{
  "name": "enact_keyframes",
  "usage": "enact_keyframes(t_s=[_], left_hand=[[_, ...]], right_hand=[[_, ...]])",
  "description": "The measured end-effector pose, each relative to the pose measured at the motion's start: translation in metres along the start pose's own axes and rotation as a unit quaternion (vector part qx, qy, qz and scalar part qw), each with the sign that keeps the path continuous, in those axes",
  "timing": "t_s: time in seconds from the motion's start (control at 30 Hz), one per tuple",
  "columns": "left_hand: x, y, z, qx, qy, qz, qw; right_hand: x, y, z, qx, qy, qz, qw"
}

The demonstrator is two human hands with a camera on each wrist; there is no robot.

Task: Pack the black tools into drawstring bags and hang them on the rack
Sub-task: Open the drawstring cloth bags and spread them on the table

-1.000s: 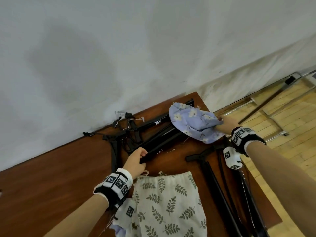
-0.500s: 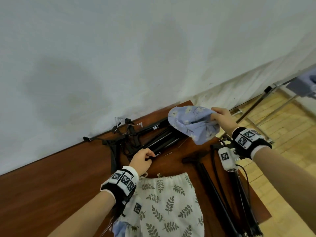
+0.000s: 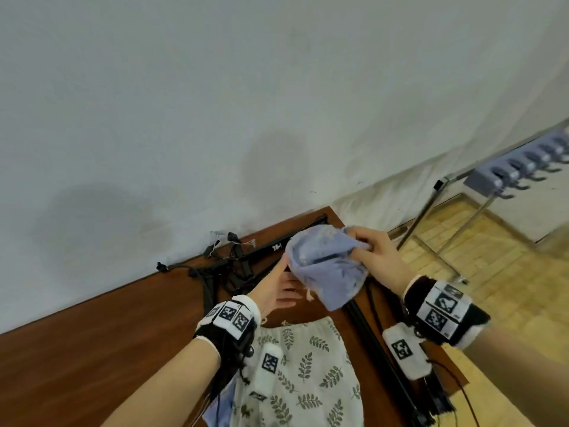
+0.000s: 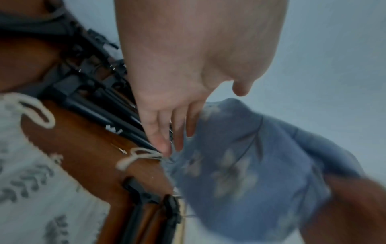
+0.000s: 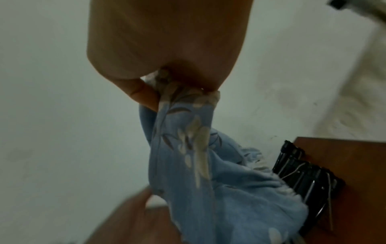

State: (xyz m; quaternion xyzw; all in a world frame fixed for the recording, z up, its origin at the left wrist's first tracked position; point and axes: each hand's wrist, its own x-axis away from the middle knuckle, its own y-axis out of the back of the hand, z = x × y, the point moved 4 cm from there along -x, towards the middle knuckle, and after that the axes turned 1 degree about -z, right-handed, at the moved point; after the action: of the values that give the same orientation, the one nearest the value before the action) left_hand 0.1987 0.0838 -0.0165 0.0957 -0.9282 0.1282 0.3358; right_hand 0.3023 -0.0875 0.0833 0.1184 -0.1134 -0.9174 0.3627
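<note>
My right hand [image 3: 363,245] holds a blue flowered drawstring bag [image 3: 326,269] lifted above the brown table [image 3: 92,349], pinching its cloth [image 5: 188,102] between thumb and fingers. My left hand [image 3: 277,288] reaches toward the bag with straight fingers [image 4: 165,132], their tips at the bag's edge [image 4: 229,156] near a white drawstring [image 4: 135,156]. Black folded tools [image 3: 246,263] lie on the table by the wall; more black rods [image 3: 385,349] run along the table's right side. One black tool's end [image 5: 303,173] shows beside the hanging bag.
A white leaf-print drawstring bag [image 3: 304,374] lies flat on the table below my hands. A metal rack with a row of hooks [image 3: 517,167] stands at the right over the wooden floor [image 3: 492,257]. A white wall runs behind the table.
My left hand has let go of the black tool and moved right and up to the blue bag. My right hand has lifted the bag and drawn it nearer.
</note>
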Motion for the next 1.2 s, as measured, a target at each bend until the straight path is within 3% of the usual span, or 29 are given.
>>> enact_keyframes(t_s=[0.13,0.27,0.33,0.43,0.53,0.6,0.7,0.77,0.83,0.9,1.0,1.03,1.1,1.17,1.2], left_hand=[[0.008,-0.007,-0.012,0.127,-0.061,0.009,0.99],[0.009,0.0,-0.012,0.153,-0.104,-0.036,0.982],[0.015,0.005,-0.014,0.161,-0.13,-0.059,0.977],[0.028,0.005,-0.019,0.183,-0.137,-0.011,0.973],[0.035,0.016,-0.018,0.188,-0.138,-0.022,0.972],[0.039,0.024,-0.013,0.154,-0.14,-0.054,0.977],[0.05,0.026,-0.004,0.067,-0.164,-0.062,0.982],[0.06,0.02,0.001,-0.055,-0.194,-0.036,0.979],[0.068,0.012,0.01,-0.22,-0.213,0.004,0.952],[0.074,0.005,0.02,-0.348,-0.204,0.034,0.914],[0.083,0.003,0.025,-0.447,-0.164,0.095,0.875],[0.086,0.006,0.021,-0.456,-0.15,0.1,0.872],[0.091,0.018,0.009,-0.429,-0.123,0.069,0.892],[0.092,0.035,-0.003,-0.407,-0.11,0.006,0.907],[0.09,0.043,-0.01,-0.424,-0.13,-0.034,0.896]], right_hand=[[0.045,-0.038,0.007,0.177,0.091,0.123,0.972],[0.073,-0.056,-0.022,0.376,0.118,0.217,0.893],[0.083,-0.062,-0.04,0.433,0.071,0.25,0.863],[0.092,-0.063,-0.065,0.438,-0.054,0.3,0.846],[0.08,-0.054,-0.074,0.385,-0.142,0.261,0.874],[0.062,-0.045,-0.067,0.349,-0.16,0.172,0.907],[0.035,-0.04,-0.048,0.162,-0.186,0.042,0.968],[0.021,-0.047,-0.043,-0.019,-0.232,0.046,0.971],[0.014,-0.06,-0.038,-0.116,-0.284,0.08,0.948],[0.011,-0.07,-0.03,-0.032,-0.263,0.113,0.958],[0.009,-0.083,-0.028,0.07,-0.19,0.157,0.967],[0.01,-0.086,-0.026,0.068,-0.174,0.162,0.969],[0.011,-0.087,-0.018,0.053,-0.137,0.151,0.978],[0.01,-0.085,-0.007,0.045,-0.102,0.124,0.986],[0.009,-0.085,0.001,0.049,-0.088,0.12,0.988]])
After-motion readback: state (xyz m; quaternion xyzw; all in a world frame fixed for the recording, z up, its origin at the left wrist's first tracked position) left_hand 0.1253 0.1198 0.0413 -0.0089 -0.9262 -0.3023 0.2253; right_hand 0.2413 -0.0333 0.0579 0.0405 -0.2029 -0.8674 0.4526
